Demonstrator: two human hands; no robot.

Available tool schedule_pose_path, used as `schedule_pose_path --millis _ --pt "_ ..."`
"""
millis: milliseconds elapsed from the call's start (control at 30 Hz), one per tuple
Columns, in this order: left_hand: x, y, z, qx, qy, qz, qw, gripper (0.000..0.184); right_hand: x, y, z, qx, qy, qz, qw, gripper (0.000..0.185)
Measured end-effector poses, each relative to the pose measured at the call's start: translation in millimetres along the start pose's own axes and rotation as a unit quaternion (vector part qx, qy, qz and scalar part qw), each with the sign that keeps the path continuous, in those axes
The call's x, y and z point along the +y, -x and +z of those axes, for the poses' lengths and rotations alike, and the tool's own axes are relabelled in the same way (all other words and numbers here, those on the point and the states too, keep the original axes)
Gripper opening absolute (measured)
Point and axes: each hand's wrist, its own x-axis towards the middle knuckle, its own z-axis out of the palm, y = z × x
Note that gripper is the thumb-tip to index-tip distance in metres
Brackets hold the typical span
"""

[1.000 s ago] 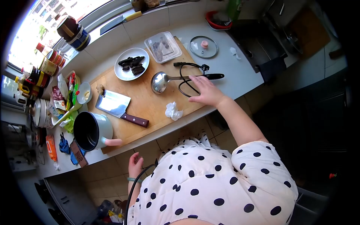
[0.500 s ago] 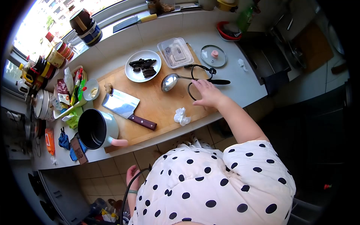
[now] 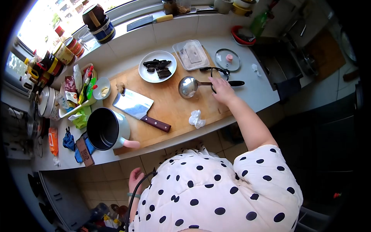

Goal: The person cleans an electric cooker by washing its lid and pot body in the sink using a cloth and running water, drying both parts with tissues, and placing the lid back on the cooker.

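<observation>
My right hand [image 3: 223, 91] is over the handle of a metal ladle [image 3: 188, 87], its fingers closed around it. The ladle lies on a wooden cutting board [image 3: 174, 112], its black grip sticking out past my hand. A black looped item [image 3: 217, 71], its kind unclear, lies by my fingers and is partly covered. My left hand [image 3: 135, 179] hangs low beside my body, fingers loosely apart and holding nothing. A cleaver [image 3: 134, 104], a piece of ginger [image 3: 120, 87], a crumpled white tissue [image 3: 196, 119] and a plate [image 3: 157, 79] of dark pieces are on the board.
A pot [image 3: 123, 127] with a pink handle stands at the board's left front. A small bowl [image 3: 102, 86] and a basket of packets [image 3: 79, 109] stand left. Behind are a plastic container [image 3: 191, 55] and a glass lid [image 3: 228, 66]. A sink [image 3: 266, 63] is right.
My right hand has gone from spread fingers above the ladle handle to closed on it. The ladle's bowl has turned slightly. The whole view has shifted a little.
</observation>
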Motion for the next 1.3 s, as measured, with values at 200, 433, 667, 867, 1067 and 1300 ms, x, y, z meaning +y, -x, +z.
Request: schedule_pose_path --millis 200,433,667,867,1067,1300 --pt "1 -2 5 0.005 0.000 0.005 1.000 0.035 6 -3 -13 0.164 -0.037 -0.014 0.986 0.034" --pt "20 1 13 -0.015 0.029 0.000 0.999 0.034 23 -24 -53 0.329 -0.023 -0.086 0.940 0.038" --pt "57 -1 20 -0.127 -0.005 0.088 0.988 0.038 -15 -36 -131 0.371 0.001 -0.133 0.919 0.037" --pt "137 -11 63 -0.249 -0.015 0.172 0.953 0.044 -53 -38 -204 0.462 -0.014 -0.181 0.868 0.023" --pt "232 -7 127 -0.184 -0.033 0.298 0.936 0.054 -119 -14 -264 0.449 -0.141 -0.244 0.848 0.019" --pt "344 43 158 -0.051 -0.138 0.677 0.721 0.055 -194 -5 -281 0.315 -0.280 -0.303 0.855 0.030"
